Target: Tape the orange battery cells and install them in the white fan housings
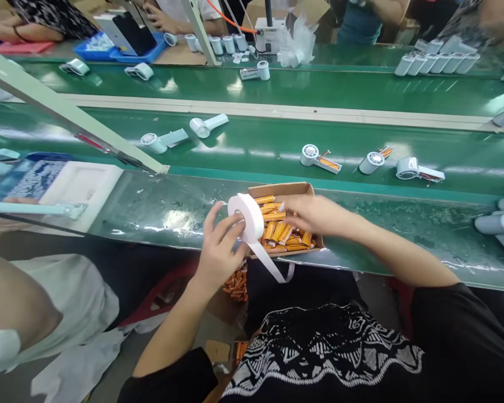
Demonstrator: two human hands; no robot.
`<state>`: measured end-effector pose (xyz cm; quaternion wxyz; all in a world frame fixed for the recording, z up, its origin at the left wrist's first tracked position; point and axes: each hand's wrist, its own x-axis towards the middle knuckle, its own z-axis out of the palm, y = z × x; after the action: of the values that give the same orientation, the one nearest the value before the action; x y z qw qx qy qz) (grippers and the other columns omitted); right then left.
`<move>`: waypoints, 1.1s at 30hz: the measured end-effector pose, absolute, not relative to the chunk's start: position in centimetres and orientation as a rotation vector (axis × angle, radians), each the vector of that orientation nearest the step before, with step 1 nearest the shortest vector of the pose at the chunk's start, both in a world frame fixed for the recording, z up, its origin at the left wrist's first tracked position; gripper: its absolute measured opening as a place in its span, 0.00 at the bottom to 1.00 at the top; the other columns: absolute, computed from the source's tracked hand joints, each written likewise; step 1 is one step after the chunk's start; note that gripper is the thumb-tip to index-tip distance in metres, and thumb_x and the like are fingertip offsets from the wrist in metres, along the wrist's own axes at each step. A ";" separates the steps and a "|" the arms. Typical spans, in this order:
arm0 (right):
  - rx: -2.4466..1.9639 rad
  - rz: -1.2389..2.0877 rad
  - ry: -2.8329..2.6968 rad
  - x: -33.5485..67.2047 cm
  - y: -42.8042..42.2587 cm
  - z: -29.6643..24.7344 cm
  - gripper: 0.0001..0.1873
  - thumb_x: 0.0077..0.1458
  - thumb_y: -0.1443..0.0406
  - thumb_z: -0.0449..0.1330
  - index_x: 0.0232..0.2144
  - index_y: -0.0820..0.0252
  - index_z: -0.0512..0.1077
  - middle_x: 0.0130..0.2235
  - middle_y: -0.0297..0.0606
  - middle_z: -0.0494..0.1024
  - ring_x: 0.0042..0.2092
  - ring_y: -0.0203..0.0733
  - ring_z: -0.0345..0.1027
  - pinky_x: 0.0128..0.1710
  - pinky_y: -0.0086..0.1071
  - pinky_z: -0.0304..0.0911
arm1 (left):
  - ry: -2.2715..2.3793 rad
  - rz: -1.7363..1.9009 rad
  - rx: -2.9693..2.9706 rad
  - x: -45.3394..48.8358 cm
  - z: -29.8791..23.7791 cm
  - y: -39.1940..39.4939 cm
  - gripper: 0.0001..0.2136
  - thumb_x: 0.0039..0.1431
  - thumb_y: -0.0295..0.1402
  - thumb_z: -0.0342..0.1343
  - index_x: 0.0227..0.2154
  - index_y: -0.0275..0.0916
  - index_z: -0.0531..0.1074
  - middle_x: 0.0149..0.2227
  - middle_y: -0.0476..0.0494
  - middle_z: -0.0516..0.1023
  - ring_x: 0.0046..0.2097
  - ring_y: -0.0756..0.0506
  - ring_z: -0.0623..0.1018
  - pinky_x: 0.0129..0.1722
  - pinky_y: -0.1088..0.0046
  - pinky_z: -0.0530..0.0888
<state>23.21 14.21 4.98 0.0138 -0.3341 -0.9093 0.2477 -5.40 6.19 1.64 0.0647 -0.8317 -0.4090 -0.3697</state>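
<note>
A roll of white tape (255, 215) is in my left hand (222, 246), with fingers closed round its side and into its core. A loose strip of the tape hangs down from the roll past the bench edge. My right hand (319, 215) reaches over the right side of an open cardboard box (292, 190), its fingers bent and parted at the batteries. Something small and white shows at one of its fingertips. Orange cylindrical batteries (279, 230) with wires fill the box, partly covered by the tape roll and my right hand.
Beyond the bench (185, 207), handheld fans (321, 158) lie on the green conveyor (256, 145), some with orange batteries showing. A slanted metal post (67, 106) crosses at left. A co-worker's arm (17, 296) is close on the left. Grey fans (498, 224) stand at right.
</note>
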 end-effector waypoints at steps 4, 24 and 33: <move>-1.282 0.174 -3.105 21.8 18.7 3.5 0.14 0.70 0.73 0.56 0.50 0.68 0.81 0.44 0.54 0.85 0.50 0.53 0.78 0.50 0.40 0.63 | -1.187 -1.109 -2.577 -3.7 1.6 5.3 0.19 0.63 0.18 0.58 0.54 0.39 0.74 0.54 0.36 0.81 0.73 0.27 0.67 0.68 0.32 0.74; -0.936 0.995 -1.377 24.7 10.7 3.0 0.20 0.52 0.51 0.79 0.30 0.53 0.74 0.39 0.37 0.83 0.43 0.45 0.78 0.48 0.44 0.78 | -1.124 -0.968 -2.697 -0.9 -0.2 4.2 0.21 0.66 0.15 0.59 0.57 0.39 0.77 0.55 0.39 0.82 0.78 0.25 0.58 0.66 0.34 0.78; -1.172 0.779 -1.533 24.2 7.0 1.6 0.12 0.60 0.53 0.71 0.33 0.51 0.77 0.39 0.41 0.85 0.41 0.47 0.81 0.41 0.43 0.80 | -1.127 -0.916 -2.656 -0.5 -0.2 4.0 0.19 0.69 0.16 0.57 0.58 0.39 0.77 0.56 0.39 0.81 0.79 0.25 0.55 0.62 0.46 0.85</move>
<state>24.23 7.03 1.60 0.5058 -0.4859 -0.6354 0.3230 -0.50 3.99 -0.17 0.0573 -0.8760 -0.3716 -0.3021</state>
